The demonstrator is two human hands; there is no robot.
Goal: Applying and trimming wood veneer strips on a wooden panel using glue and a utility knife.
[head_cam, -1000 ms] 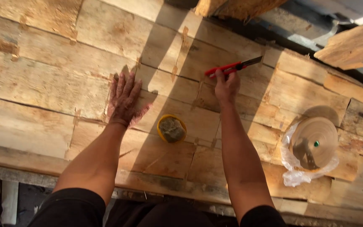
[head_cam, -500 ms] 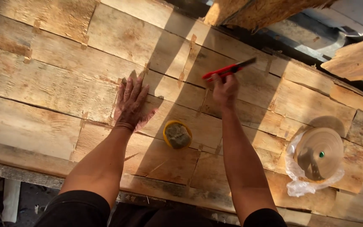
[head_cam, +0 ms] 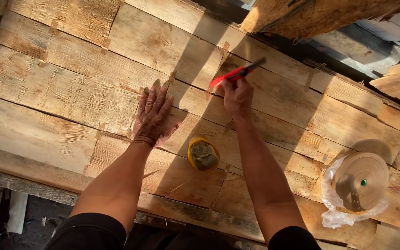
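My left hand lies flat with fingers spread on a surface of rough wooden veneer pieces joined by small bits of tape. My right hand is closed around a red-handled knife, its dark tip pointing up and right over a seam between two pieces. A small yellow cup with a damp sponge in it sits between my forearms, close to my left wrist.
A roll of brown paper tape on a clear plastic bag lies at the right. Rough timber blocks and a dark gap run along the top right. The near edge of the boards drops off at the bottom left.
The view has shifted, so the hands sit lower and further right in the frame. My right hand with the knife has tilted its tip upward; my left hand stays flat.
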